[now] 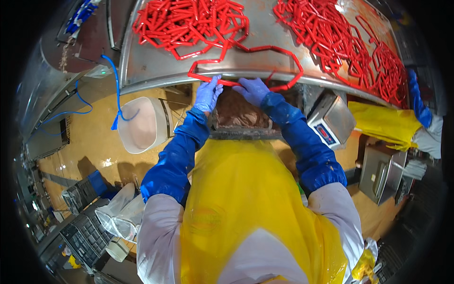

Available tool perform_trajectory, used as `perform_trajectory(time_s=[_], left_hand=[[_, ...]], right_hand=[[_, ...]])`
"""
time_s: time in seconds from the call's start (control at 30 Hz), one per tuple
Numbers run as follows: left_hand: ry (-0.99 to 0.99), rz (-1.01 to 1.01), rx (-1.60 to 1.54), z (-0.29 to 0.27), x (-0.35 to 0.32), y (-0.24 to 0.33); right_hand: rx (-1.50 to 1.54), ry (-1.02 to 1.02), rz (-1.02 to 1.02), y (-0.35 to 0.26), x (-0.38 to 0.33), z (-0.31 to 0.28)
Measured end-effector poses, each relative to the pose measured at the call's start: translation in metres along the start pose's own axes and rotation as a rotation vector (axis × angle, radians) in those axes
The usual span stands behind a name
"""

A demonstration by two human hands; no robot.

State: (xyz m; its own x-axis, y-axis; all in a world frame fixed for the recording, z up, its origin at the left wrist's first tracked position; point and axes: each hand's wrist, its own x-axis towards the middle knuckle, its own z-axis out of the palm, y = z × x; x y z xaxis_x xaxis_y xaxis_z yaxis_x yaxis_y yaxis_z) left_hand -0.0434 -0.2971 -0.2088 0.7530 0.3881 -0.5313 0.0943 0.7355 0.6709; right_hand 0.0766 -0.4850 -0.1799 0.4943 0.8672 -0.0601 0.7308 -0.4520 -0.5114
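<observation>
A chain of red linked sausages (pixel 229 83) crosses the table's near edge between my two hands. My left hand (pixel 208 94), in a purple-blue glove, is closed on the chain at its left. My right hand (pixel 254 91), gloved alike, pinches it a short way to the right. From there the links loop over the steel table (pixel 156 71) back to a large heap of sausages (pixel 184 23). Just below my hands sits a container lined with plastic film (pixel 241 113); I cannot make out what it holds.
Another sausage heap (pixel 326 38) lies farther right on the table. A steel scale (pixel 333 118) stands right of my right forearm, a white tub (pixel 142 125) left of my left. At the right edge is another person's yellow apron (pixel 385 124). A blue hose (pixel 117 85) hangs at left.
</observation>
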Motion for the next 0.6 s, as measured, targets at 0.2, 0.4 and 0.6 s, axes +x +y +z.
perform_trajectory(time_s=[0.2,0.4,0.6], left_hand=[[-0.074,-0.058,0.117,-0.008,-0.017,0.024],[-0.129,0.861,0.612,0.078,-0.084,0.075],[-0.178,0.854,0.821,0.081,0.024,0.114]], right_hand=[[0.364,-0.145,-0.074,-0.008,0.007,-0.067],[0.869,-0.164,-0.285,-0.143,0.06,-0.217],[1.15,0.096,-0.343,-0.259,0.169,-0.306]])
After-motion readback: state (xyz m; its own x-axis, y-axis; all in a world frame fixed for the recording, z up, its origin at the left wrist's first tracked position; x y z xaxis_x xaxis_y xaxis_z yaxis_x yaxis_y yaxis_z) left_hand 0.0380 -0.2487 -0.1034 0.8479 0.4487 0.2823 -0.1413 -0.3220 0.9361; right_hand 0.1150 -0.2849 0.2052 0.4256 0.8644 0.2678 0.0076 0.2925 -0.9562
